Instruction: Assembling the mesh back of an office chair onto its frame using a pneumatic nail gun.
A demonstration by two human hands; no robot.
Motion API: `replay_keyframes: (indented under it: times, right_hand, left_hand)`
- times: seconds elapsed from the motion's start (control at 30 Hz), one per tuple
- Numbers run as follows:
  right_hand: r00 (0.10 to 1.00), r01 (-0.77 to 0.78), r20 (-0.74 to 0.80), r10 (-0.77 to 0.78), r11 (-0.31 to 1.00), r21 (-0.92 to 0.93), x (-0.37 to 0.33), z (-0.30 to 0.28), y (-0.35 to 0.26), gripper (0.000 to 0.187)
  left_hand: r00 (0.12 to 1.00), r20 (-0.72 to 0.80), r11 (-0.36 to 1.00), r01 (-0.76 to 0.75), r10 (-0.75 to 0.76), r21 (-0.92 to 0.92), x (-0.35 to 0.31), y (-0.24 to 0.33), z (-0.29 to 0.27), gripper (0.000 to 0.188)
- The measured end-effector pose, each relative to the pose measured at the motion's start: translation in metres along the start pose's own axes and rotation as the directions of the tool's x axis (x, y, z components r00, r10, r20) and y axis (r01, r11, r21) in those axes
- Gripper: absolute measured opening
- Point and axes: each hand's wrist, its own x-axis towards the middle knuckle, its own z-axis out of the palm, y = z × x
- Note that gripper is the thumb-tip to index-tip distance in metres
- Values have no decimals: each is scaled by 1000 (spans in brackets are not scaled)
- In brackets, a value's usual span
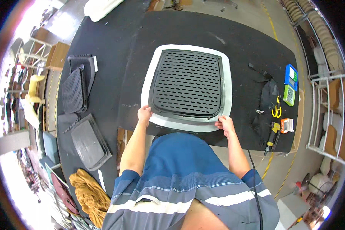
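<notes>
A black slotted plastic panel [188, 84] with rounded corners lies on a larger white pad [150, 76], whose border shows all round it. My left hand [144, 114] pinches the pad at its near left corner, fingertips close to the panel's rim. At the near right corner my right hand [225, 124] is closed on the pad's edge, beside the panel's corner. The undersides of my fingers are hidden.
The black-covered table [241, 46] carries slotted panels [74, 90] and stacked grey panels [89, 142] on the left, above brown cloth [89, 195]. Yellow-handled scissors [276, 109], a yellow-and-black tool [272, 137] and small boxes [291, 78] lie right. A black cord [255, 184] hangs near my right arm.
</notes>
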Motion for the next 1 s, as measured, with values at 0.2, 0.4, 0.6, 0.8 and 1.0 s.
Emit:
replay_keyframes:
  times: [0.2, 0.4, 0.6, 0.8, 1.0]
  right_hand:
    - [1000, -6, -13, 6, 1000, -7, -2, -2, 1, 23]
    - [1000, -13, 16, 14, 995, -99, -4, -5, -5, 23]
    - [1000, -18, -10, 16, 946, -324, 3, -9, -6, 29]
    - [707, 400, -222, -671, 639, -657, 13, -3, -66, 48]
    - [369, 512, -111, -923, 302, -804, 32, 52, -146, 53]
  left_hand:
    - [998, -61, 997, 9, -13, -70, 8, -12, 2, 28]
    - [994, -112, 998, -5, 12, 64, 23, -22, 1, 28]
    - [966, -196, 917, -79, 167, 391, 17, -16, 9, 34]
    - [766, -105, 631, -435, 634, 642, -3, 59, 43, 46]
    - [576, 193, 298, -646, 794, 702, -12, 129, 102, 52]
